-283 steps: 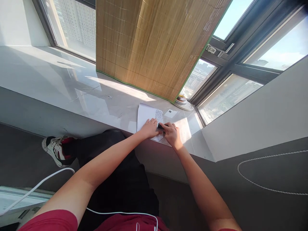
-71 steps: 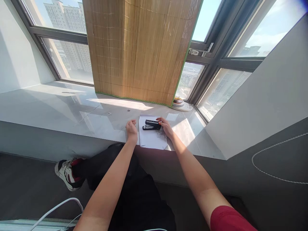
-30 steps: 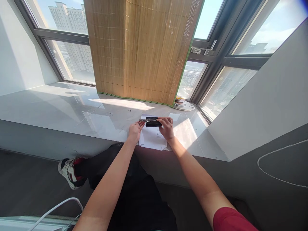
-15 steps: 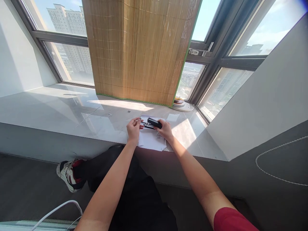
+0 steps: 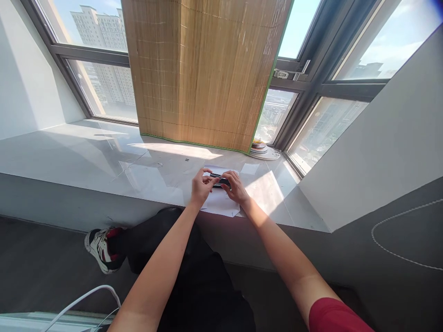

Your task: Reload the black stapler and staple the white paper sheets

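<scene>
Windowsill (image 5: 166,180), pale, glossy. White paper (image 5: 221,204), lying near its front edge. Your right hand (image 5: 236,186), grasping the right end of a black stapler (image 5: 224,181). Your left hand (image 5: 201,188), fingers bent at its left part, grip unclear. Stapler: between both hands, over the paper.

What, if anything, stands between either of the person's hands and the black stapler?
Nothing visible does. The right hand holds the black stapler, and the left hand has its fingers right at it, though their exact contact is hard to tell. The white paper lies below, not between them.
</scene>
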Tool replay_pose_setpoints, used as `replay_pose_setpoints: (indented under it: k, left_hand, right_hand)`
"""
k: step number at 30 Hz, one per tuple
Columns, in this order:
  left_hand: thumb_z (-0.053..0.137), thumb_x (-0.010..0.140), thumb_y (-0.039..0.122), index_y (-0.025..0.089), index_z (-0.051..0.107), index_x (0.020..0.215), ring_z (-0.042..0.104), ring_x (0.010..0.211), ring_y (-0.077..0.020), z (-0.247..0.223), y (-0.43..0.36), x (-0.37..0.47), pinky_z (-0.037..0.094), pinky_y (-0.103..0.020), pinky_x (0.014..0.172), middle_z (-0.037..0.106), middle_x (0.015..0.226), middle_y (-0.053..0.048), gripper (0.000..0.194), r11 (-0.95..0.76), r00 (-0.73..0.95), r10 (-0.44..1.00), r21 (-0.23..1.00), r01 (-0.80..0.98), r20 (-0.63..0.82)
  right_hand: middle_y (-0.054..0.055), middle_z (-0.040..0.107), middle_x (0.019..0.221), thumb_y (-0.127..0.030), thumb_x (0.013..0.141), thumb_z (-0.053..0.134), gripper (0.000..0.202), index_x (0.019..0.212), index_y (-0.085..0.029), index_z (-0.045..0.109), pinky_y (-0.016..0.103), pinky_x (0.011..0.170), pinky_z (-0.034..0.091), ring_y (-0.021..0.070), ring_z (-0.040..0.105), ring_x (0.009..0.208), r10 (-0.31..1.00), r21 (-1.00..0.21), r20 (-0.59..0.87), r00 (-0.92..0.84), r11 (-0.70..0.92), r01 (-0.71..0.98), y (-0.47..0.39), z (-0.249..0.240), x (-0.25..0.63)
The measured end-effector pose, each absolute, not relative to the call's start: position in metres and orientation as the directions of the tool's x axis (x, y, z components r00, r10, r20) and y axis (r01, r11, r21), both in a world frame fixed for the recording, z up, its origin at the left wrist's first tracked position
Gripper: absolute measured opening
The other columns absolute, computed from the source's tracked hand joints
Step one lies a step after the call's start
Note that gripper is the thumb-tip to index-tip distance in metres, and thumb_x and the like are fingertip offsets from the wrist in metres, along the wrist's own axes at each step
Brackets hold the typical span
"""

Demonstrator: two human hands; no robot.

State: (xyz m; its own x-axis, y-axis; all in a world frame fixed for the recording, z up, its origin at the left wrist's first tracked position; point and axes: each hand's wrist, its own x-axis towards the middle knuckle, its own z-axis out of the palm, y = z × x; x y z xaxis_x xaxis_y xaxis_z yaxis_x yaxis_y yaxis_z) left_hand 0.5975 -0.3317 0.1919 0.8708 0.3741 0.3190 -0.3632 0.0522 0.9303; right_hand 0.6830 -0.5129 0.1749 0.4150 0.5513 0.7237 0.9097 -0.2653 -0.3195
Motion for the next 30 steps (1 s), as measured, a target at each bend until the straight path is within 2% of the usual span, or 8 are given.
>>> replay_pose_setpoints:
  k: [5,7,13,18,21,25,28,30]
  left_hand:
    - [0.098,0.070,0.032,0.024,0.065,0.105,0.050,0.040,-0.0072,0.193,-0.336,0.594,0.037,-0.020,0.043,0.075,0.073,0.002,0.048,0.064,0.886,0.340,0.932,-0.358,0.317]
    - [0.097,0.070,0.032,0.024,0.065,0.103,0.049,0.040,-0.0073,0.193,-0.337,0.593,0.036,-0.020,0.043,0.075,0.073,0.003,0.047,0.069,0.893,0.328,0.934,-0.349,0.309]
    - [0.098,0.070,0.031,0.025,0.064,0.103,0.048,0.040,-0.0073,0.192,-0.337,0.594,0.036,-0.021,0.044,0.075,0.073,0.003,0.048,0.018,0.882,0.312,0.926,-0.377,0.353]
    - [0.095,0.074,0.029,0.023,0.066,0.099,0.049,0.041,-0.0070,0.193,-0.337,0.594,0.036,-0.021,0.044,0.076,0.075,0.002,0.039,0.058,0.881,0.361,0.935,-0.349,0.306]
    - [0.094,0.075,0.030,0.023,0.065,0.099,0.048,0.043,-0.0068,0.193,-0.336,0.596,0.037,-0.021,0.043,0.075,0.076,0.002,0.038,0.042,0.865,0.394,0.934,-0.356,0.312]
    - [0.095,0.073,0.035,0.024,0.063,0.100,0.049,0.044,-0.0075,0.191,-0.334,0.598,0.039,-0.021,0.044,0.075,0.077,0.002,0.043,-0.023,0.839,0.401,0.919,-0.393,0.368]
    - [0.094,0.074,0.037,0.024,0.063,0.099,0.050,0.045,-0.0084,0.191,-0.334,0.597,0.038,-0.022,0.044,0.076,0.077,0.001,0.042,-0.040,0.833,0.405,0.917,-0.397,0.378]
    - [0.094,0.076,0.038,0.024,0.063,0.099,0.052,0.046,-0.0092,0.191,-0.334,0.596,0.037,-0.022,0.044,0.076,0.078,0.000,0.041,-0.030,0.839,0.397,0.920,-0.392,0.371]
  right_hand:
    - [0.011,0.066,0.117,-0.040,0.110,0.047,0.028,0.130,-0.027,0.062,0.046,0.097,0.048,0.0290,0.058,0.106,0.644,-0.246,0.677,0.357,-0.260,0.934,-0.510,0.172,0.681]
    - [0.011,0.068,0.115,-0.037,0.111,0.045,0.029,0.130,-0.027,0.064,0.046,0.097,0.048,0.0286,0.058,0.105,0.639,-0.248,0.669,0.379,-0.289,0.925,-0.509,0.174,0.679]
    - [0.010,0.068,0.106,-0.036,0.113,0.038,0.033,0.113,-0.027,0.070,0.043,0.093,0.047,0.0267,0.056,0.096,0.633,-0.237,0.666,0.395,-0.322,0.916,-0.508,0.178,0.678]
    - [0.010,0.067,0.105,-0.034,0.113,0.038,0.032,0.115,-0.027,0.070,0.043,0.093,0.047,0.0278,0.056,0.097,0.563,-0.250,0.706,0.429,-0.369,0.895,-0.511,0.173,0.683]
    - [0.010,0.067,0.104,-0.033,0.112,0.039,0.031,0.115,-0.027,0.070,0.044,0.094,0.045,0.0281,0.056,0.099,0.434,-0.266,0.766,0.474,-0.456,0.849,-0.513,0.171,0.691]
    - [0.012,0.066,0.103,-0.035,0.110,0.041,0.033,0.108,-0.024,0.073,0.046,0.092,0.046,0.0297,0.057,0.101,0.067,-0.386,0.827,0.558,-0.654,0.651,-0.519,0.163,0.711]
    - [0.013,0.064,0.092,-0.037,0.104,0.045,0.035,0.092,-0.021,0.074,0.049,0.090,0.048,0.0312,0.058,0.097,-0.202,-0.560,0.752,0.627,-0.697,0.447,-0.531,0.152,0.731]
    - [0.012,0.062,0.080,-0.035,0.099,0.050,0.032,0.082,-0.020,0.072,0.052,0.089,0.049,0.0325,0.060,0.094,-0.288,-0.636,0.682,0.673,-0.687,0.351,-0.543,0.145,0.743]
